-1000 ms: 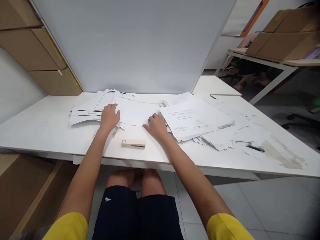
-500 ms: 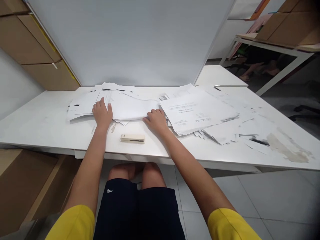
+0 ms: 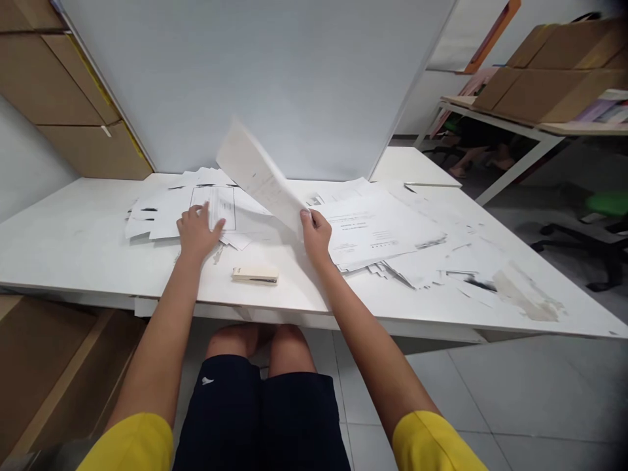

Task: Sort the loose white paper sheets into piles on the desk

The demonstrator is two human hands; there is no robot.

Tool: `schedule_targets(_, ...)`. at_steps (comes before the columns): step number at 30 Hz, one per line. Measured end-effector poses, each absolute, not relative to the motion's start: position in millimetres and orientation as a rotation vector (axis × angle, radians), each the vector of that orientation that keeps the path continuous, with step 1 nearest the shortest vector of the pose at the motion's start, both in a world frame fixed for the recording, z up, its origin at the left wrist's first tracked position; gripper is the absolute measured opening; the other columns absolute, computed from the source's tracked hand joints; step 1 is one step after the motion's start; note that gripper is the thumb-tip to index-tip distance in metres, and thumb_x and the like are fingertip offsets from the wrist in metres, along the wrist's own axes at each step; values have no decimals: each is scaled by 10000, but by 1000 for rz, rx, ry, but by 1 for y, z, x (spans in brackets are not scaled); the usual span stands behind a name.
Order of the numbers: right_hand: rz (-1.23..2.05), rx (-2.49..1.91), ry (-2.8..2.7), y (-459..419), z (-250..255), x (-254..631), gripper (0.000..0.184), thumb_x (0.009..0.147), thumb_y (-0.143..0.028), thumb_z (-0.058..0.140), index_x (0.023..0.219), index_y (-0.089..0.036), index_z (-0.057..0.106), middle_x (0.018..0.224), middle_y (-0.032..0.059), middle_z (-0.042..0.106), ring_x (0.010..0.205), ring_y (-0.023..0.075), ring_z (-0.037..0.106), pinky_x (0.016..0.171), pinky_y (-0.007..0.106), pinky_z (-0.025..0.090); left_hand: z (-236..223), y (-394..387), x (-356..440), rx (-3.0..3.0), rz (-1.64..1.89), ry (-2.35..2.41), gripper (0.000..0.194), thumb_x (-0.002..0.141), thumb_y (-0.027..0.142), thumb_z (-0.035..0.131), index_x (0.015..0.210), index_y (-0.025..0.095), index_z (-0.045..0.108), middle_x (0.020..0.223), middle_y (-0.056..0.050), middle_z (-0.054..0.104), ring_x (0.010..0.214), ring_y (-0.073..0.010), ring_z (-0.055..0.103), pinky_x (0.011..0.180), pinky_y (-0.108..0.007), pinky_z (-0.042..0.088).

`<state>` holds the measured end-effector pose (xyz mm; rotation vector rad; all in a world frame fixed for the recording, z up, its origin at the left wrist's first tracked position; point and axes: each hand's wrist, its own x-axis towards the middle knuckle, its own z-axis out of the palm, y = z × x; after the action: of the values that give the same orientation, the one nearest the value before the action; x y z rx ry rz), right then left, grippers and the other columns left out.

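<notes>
My right hand (image 3: 315,234) pinches the lower right corner of some printed paper sheets (image 3: 260,173), which are raised and tilted above the table. My left hand (image 3: 199,230) lies with fingers spread on the left stack of papers (image 3: 161,219), whose top page has a framed box. Between my forearms a cream stapler (image 3: 255,275) rests on the table, touched by neither hand. To the right of my right hand is another pile of printed papers (image 3: 377,226), loosely fanned. How many sheets I hold cannot be told.
The white table (image 3: 108,261) meets a tall pale panel (image 3: 265,78) at the back. Cardboard boxes (image 3: 73,85) stand at left, and an open carton (image 3: 53,366) is below the table's left side. A second table (image 3: 510,121) bears more boxes; a person's legs show beneath it.
My right hand has lifted the sheets from the left stack, and their far end has swung up. My left hand stays on the stack. The view has shifted slightly right.
</notes>
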<state>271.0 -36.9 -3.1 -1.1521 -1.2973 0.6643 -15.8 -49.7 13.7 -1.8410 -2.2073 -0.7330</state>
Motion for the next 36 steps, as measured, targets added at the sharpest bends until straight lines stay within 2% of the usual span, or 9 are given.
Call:
schedule_targets(4, 1052, -860, -853, -23, -10, 275, 388, 906, -513, 554, 1067, -183, 680, 1095, 71, 752, 1136, 254, 679, 984, 407, 582, 8, -47, 4, -2164, -413, -1925, 681, 891, 582, 543, 1458, 205, 545, 1654, -169, 350, 1476, -419, 318, 1190, -538, 236)
schedule_targets(8, 1205, -754, -574, -12, -15, 277, 409, 873, -450, 570, 1184, -198, 653, 1203, 84, 755, 1259, 245, 663, 1043, 454, 585, 10, -43, 3, -2160, -319, -1927, 716, 932, 547, 484, 1513, 129, 480, 1484, -241, 529, 1337, -425, 467, 1093, -529, 353)
schedule_targets(12, 1266, -726, -487, -8, -15, 276, 386, 853, -425, 587, 1158, -200, 662, 1200, 93, 767, 1246, 245, 676, 1031, 462, 597, 13, -39, -3, -2189, -272, -1883, 555, 988, 388, 314, 1329, 101, 645, 1271, -252, 651, 1189, -414, 561, 973, -527, 433)
schedule_targets(14, 1277, -699, -452, -8, -15, 275, 385, 843, -406, 595, 1164, -200, 649, 1242, 86, 751, 1257, 224, 668, 1047, 437, 588, 11, -38, -2, -2284, -327, -1802, 521, 974, 432, 366, 1281, 145, 673, 1311, -218, 652, 1236, -398, 550, 1017, -524, 425)
schedule_targets(19, 1293, -704, -463, -11, -13, 272, 347, 794, -301, 638, 1132, -269, 567, 1169, 25, 733, 1098, 168, 716, 997, 374, 602, 8, -37, 10, -2404, -376, -1744, 552, 904, 537, 509, 1334, 212, 629, 1368, -158, 646, 1267, -377, 550, 1058, -505, 416)
schedule_targets(23, 1321, -644, -551, -15, -9, 272, 278, 758, -239, 669, 976, -272, 500, 986, -17, 703, 924, 145, 709, 942, 351, 608, 13, -39, 17, -2479, -350, -1723, 354, 966, 395, 389, 1008, 207, 686, 1102, -172, 716, 1057, -348, 629, 947, -479, 456)
schedule_targets(29, 1325, -722, -522, -17, -8, 266, 319, 714, -163, 674, 942, -260, 474, 909, -42, 665, 804, 129, 668, 783, 292, 611, 15, -40, 18, -2068, -1091, -2065, 245, 999, 409, 328, 950, 246, 505, 848, -73, 604, 774, -253, 589, 740, -380, 470)
schedule_targets(32, 1313, -860, -580, -17, -10, 256, 356, 670, -111, 659, 953, -249, 492, 862, -49, 657, 737, 129, 642, 648, 246, 566, 15, -36, 28, -1825, -1594, -1893, 170, 977, 412, 363, 927, 254, 400, 818, -19, 486, 768, -211, 520, 771, -351, 464)
schedule_targets(36, 1265, -936, -665, -11, -8, 249, 337, 682, -96, 649, 952, -242, 512, 841, -53, 640, 719, 130, 622, 621, 238, 541, 18, -30, 47, -1672, -1775, -1752, 136, 990, 366, 259, 902, 262, 267, 867, -9, 371, 824, -194, 426, 873, -364, 453)
